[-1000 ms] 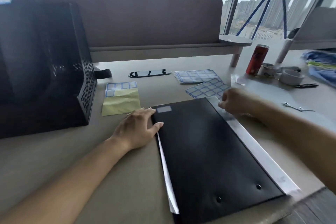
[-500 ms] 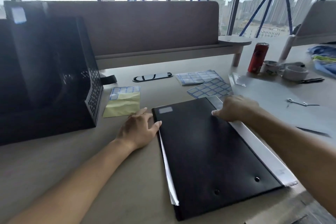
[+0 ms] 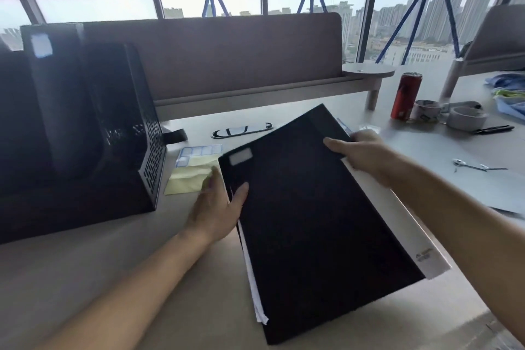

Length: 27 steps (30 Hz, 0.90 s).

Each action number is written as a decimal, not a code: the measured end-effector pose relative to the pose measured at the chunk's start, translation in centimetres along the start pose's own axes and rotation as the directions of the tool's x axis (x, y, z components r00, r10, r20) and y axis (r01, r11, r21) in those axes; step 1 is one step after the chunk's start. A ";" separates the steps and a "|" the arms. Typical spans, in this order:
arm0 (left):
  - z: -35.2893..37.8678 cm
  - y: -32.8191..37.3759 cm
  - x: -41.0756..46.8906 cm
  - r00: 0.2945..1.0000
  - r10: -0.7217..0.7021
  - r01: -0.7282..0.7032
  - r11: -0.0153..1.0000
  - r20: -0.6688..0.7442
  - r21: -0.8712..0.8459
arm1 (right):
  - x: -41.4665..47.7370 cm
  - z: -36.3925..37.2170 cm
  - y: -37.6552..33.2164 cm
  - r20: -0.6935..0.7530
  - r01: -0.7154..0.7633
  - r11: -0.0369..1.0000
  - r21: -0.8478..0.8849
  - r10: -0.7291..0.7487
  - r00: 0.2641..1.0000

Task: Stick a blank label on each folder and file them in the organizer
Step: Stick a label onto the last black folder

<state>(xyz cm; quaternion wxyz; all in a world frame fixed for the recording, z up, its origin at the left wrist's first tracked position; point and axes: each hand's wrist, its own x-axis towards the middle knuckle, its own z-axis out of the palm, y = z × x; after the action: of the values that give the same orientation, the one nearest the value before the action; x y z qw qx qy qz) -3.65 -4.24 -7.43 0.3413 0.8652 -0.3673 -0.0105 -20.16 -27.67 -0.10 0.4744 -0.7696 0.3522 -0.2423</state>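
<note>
Nearest: black folder, tilted above desk, white sheets peeking from left edge, white spine strip along right. Gripped on both sides: left hand clamped on left edge, thumb on cover, fingers beneath; right hand curled round far right edge, thumb on top. Blank label already stuck at far left corner of cover. Just beyond left hand: label sheet flat on desk, a few labels remaining, yellow backing bared. Further left: black mesh organizer, one labelled filed folder upright inside. Judged: labelling of held folder done; filing into organizer left. Further unlabelled folders: none in view. Far right: red can, tape rolls.
</note>
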 end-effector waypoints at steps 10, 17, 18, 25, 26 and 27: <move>-5.9 1.8 -1.1 0.976 -0.202 0.172 0.455 0.087 -0.874 | 0.6 2.9 -6.1 -0.093 0.318 0.926 0.203 -0.305 0.948; -15.8 0.8 -1.9 0.925 -0.134 -0.163 0.708 -0.357 -0.687 | 1.0 6.9 -13.3 0.203 0.284 0.795 0.536 -0.448 0.871; -16.9 0.5 -2.1 0.909 -0.123 -0.193 0.724 -0.399 -0.662 | 0.9 7.2 -14.0 0.286 0.246 0.796 0.553 -0.458 0.842; -21.6 -0.8 -1.1 0.884 -0.168 -0.213 0.685 -0.435 -0.697 | -1.1 10.1 -19.4 0.223 0.363 0.710 0.603 -0.587 0.778; -22.0 -1.0 -1.0 0.896 -0.159 -0.214 0.663 -0.415 -0.718 | -1.0 10.4 -20.1 0.177 0.408 0.706 0.579 -0.597 0.782; -22.3 -1.2 -0.7 0.907 -0.135 -0.224 0.649 -0.400 -0.727 | -1.1 10.7 -20.7 0.144 0.444 0.711 0.545 -0.601 0.786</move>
<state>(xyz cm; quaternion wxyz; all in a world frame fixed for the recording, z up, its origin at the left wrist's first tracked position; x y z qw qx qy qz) 2.59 9.81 8.74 0.7421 0.6135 -0.2683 0.0313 -6.83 -14.63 13.87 0.6103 -0.7222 -0.0346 -0.3236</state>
